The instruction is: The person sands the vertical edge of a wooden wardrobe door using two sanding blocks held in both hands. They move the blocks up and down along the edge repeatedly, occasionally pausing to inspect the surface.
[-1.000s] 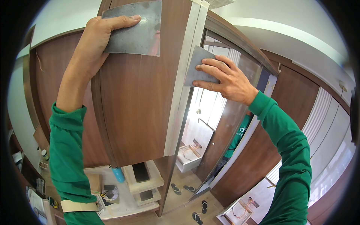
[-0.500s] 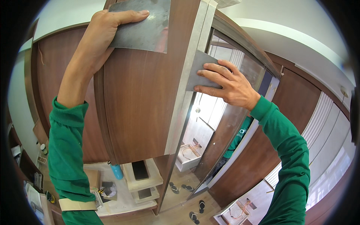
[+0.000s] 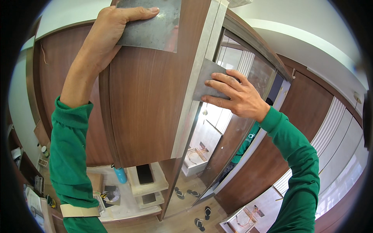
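Observation:
My left hand [image 3: 107, 31] grips a thin rectangular grey metal scraper blade [image 3: 157, 33] at the upper left, thumb stretched across its front and the other fingers hidden behind. The blade is in front of a brown wood-grain cabinet panel [image 3: 147, 97]. To its right, my right hand [image 3: 241, 93] holds a smaller grey scraper blade [image 3: 206, 79]. Its fingers are spread over the front of this blade, and the thumb is out of sight. The smaller blade lies against the pale strip [image 3: 184, 124] along the panel's vertical edge.
Right of the strip is a mirrored door [image 3: 211, 159], reflecting a green sleeve. Below the panel, a covered shelf holds a blue bottle [image 3: 121, 175] and a dark rectangular opening or pad [image 3: 145, 174]. Black flip-flops [image 3: 199, 224] lie on the wood floor [image 3: 182, 223].
My right hand has slid a little down the pale strip with its scraper blade. My left hand keeps its grip near the same place, and the view has shifted slightly.

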The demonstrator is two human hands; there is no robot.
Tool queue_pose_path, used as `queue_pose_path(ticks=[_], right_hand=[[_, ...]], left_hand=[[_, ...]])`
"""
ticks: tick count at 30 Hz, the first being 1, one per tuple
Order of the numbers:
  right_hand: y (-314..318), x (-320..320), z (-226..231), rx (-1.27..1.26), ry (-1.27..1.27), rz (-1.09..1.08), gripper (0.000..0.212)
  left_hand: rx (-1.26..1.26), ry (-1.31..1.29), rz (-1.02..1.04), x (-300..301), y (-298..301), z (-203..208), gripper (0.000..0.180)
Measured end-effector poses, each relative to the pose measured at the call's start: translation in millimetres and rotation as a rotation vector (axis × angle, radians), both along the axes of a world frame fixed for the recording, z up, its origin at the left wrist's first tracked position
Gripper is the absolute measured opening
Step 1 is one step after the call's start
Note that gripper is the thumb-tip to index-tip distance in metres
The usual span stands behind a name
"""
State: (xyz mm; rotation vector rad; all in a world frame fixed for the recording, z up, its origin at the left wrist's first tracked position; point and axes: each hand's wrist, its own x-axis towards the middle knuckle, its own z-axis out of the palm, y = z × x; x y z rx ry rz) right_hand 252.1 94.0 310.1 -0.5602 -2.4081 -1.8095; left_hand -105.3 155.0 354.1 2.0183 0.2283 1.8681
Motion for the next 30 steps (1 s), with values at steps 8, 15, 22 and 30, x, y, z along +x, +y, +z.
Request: queue_pose_path(ticks=[8,15,22,30], right_hand=[[0,5,-6,0.019,0.013,-0.045,0.059],[-13,2,-14,-0.004,0.008,-0.05,0.053],[-2,0,-23,-0.01,0.035,-0.021,0.049],[-8,5,-31,0.004,0.042,-0.066,0.046]], left_hand=[[0.0,0.082,0.004,-11,13,4,0.035],[-0.048,0.049,-0.046,-3,4,3,0.035],[0.015,0.086,0.02,-6,14,1,0.04],[0.015,0.046,0.011,-4,12,2,0.048]])
